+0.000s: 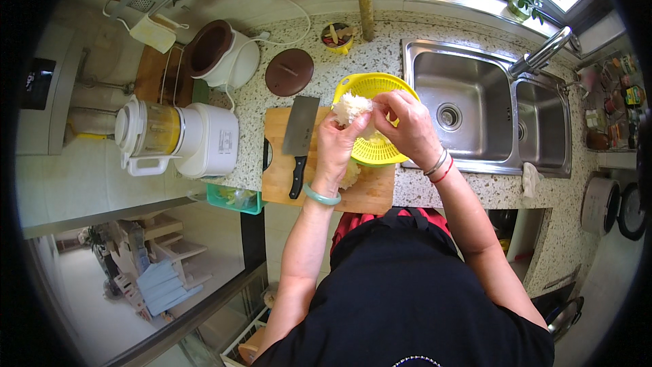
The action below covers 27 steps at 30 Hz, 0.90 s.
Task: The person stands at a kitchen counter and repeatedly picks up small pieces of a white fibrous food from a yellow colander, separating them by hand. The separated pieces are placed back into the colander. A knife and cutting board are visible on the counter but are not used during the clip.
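Note:
My left hand (pixel 334 146) is closed round a pale, frilly clump of white fungus (pixel 352 107), holding it up over the yellow colander (pixel 350 85). The fingertips of my right hand (pixel 409 126) pinch together at the clump's right edge. Some pale pieces (pixel 377 138) lie in the colander under my hands. Another frilly piece (pixel 350 177) rests on the wooden cutting board (pixel 373 190), partly hidden by my left wrist. A cleaver (pixel 301 129) with a black handle lies on the board, left of my left hand.
Right of the colander is a steel double sink (pixel 468 95) with a faucet (pixel 543 51). A brown lid (pixel 289 72), a white pot (pixel 238 61), a blender (pixel 153 132) and a small yellow bowl (pixel 337 37) stand on the counter. A green bin (pixel 234 198) hangs below its edge.

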Each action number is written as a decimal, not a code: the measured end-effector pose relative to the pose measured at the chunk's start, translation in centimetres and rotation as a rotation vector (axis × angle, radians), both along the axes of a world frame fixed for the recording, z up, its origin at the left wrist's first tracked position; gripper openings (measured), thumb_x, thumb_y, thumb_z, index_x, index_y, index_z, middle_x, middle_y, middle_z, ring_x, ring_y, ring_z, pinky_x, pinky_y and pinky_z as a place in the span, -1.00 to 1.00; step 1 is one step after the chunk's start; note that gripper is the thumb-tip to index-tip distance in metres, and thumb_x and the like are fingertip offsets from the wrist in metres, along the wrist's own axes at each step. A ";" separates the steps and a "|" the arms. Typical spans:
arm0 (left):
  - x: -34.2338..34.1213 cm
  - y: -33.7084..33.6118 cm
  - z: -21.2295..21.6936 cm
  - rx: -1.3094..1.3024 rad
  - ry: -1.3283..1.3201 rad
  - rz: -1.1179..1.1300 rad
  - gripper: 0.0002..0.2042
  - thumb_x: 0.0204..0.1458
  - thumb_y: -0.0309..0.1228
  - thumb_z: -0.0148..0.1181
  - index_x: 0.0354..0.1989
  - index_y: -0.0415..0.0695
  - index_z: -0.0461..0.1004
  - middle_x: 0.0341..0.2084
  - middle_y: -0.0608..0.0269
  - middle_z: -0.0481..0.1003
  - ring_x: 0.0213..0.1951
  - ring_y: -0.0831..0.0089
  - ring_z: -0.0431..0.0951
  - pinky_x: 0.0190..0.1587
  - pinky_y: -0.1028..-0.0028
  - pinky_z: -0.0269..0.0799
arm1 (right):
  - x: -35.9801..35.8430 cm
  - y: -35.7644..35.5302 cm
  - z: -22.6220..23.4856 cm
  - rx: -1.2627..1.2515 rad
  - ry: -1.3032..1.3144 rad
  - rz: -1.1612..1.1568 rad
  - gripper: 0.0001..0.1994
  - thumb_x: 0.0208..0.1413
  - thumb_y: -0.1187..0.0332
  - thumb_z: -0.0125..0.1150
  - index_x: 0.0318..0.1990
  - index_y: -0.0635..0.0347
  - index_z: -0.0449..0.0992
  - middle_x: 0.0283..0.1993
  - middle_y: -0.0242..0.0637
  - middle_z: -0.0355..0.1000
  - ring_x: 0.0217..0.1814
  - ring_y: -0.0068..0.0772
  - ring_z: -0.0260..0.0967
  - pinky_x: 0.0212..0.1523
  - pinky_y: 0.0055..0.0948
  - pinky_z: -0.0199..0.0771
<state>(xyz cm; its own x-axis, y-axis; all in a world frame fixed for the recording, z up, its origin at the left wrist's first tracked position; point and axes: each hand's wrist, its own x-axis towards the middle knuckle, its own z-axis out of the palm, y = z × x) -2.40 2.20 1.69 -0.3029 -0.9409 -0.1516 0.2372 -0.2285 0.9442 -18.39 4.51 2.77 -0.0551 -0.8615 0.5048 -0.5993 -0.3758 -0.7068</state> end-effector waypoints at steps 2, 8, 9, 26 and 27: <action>-0.1 0.1 0.1 -0.001 0.015 0.021 -0.72 0.06 -0.46 0.32 -0.06 -0.23 0.51 -0.19 0.29 0.57 -0.18 0.58 0.55 -0.07 0.54 0.46 | 0.1 0.0 0.0 -0.032 0.040 -0.014 -0.85 -0.04 0.54 0.28 -0.29 0.25 0.47 -0.43 -0.23 0.43 -0.43 -0.29 0.43 -0.40 -0.39 0.48; -0.2 0.2 -0.1 0.007 0.002 0.043 -0.73 0.03 -0.49 0.34 -0.08 -0.22 0.53 -0.21 0.29 0.59 -0.22 0.59 0.56 -0.13 0.55 0.49 | 0.1 0.1 0.1 -0.031 0.058 -0.003 -0.86 -0.06 0.56 0.26 -0.31 0.24 0.46 -0.44 -0.23 0.41 -0.43 -0.27 0.44 -0.41 -0.38 0.49; -0.2 0.2 -0.1 0.005 -0.008 0.043 -0.73 0.03 -0.49 0.34 -0.08 -0.22 0.54 -0.21 0.29 0.59 -0.23 0.59 0.56 -0.14 0.55 0.49 | 0.1 0.0 0.0 -0.034 0.051 -0.004 -0.86 -0.06 0.56 0.26 -0.31 0.24 0.46 -0.44 -0.23 0.41 -0.44 -0.27 0.44 -0.41 -0.38 0.49; 0.6 0.2 -0.1 0.109 0.124 -0.019 -0.66 0.07 -0.43 0.28 0.01 -0.28 0.45 -0.12 0.20 0.54 -0.10 0.48 0.55 0.02 0.45 0.45 | 0.1 0.4 -0.6 0.172 -0.316 -0.034 -0.89 0.16 0.49 0.16 -0.24 0.35 0.54 -0.39 -0.22 0.54 -0.41 -0.50 0.50 -0.34 -0.53 0.50; 0.7 0.2 -0.1 0.115 0.130 -0.018 -0.66 0.07 -0.43 0.28 0.01 -0.29 0.44 -0.12 0.19 0.54 -0.10 0.47 0.55 0.02 0.44 0.46 | 0.1 0.4 -0.7 0.199 -0.377 -0.029 -0.89 0.17 0.48 0.15 -0.23 0.35 0.54 -0.41 -0.23 0.54 -0.41 -0.52 0.50 -0.35 -0.54 0.50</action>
